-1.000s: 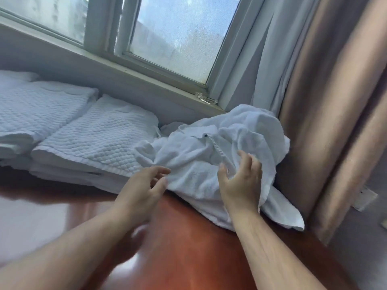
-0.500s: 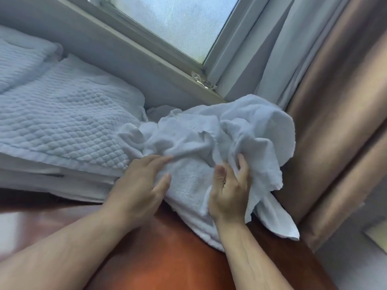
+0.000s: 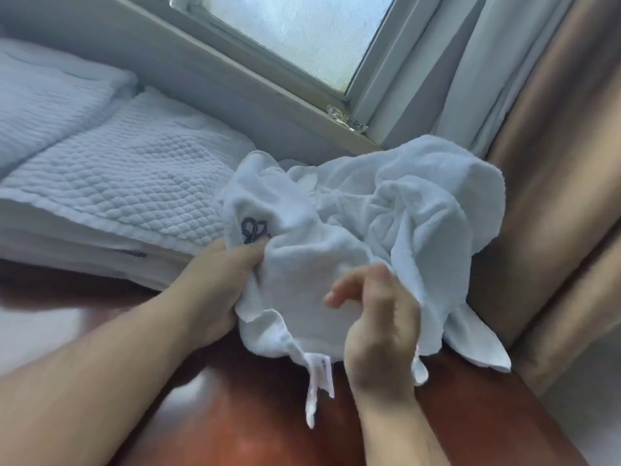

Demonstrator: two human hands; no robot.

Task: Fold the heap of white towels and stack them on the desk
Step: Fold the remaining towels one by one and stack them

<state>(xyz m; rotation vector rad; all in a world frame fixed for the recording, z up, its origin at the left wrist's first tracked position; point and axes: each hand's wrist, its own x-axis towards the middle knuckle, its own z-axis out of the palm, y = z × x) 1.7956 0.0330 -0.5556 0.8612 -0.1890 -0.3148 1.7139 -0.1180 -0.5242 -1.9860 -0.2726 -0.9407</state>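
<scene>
Our left hand (image 3: 215, 290) clamps the left edge of the crumpled white towel (image 3: 302, 274), thumb and fingers bunched round the cloth just below a dark embroidered mark (image 3: 253, 230). Our right hand (image 3: 379, 324) has its fingers curled into the same towel lower down and to the right, and a flap of cloth comes out under the heel of that hand; the blur hides how much it holds. Between our two hands the towel sags in a loose pocket, lifted a little off the desk (image 3: 235, 425), and a white label (image 3: 317, 378) hangs from its near hem over the glossy reddish-brown top. Behind our grip the towel runs up into the heap (image 3: 433, 196), which sits at the desk's far right corner and leans against the tan curtain (image 3: 554, 163). Along the far edge to the left, touching the heap's side, lies a stack of folded quilted towels (image 3: 127, 183), with a second folded stack (image 3: 50, 102) beside it toward the far left corner. Above them a grey wall rises to the window (image 3: 295, 31), with a metal latch (image 3: 346, 117) on its sill and a pale sheer curtain (image 3: 463, 68) hanging between glass and tan drape.
</scene>
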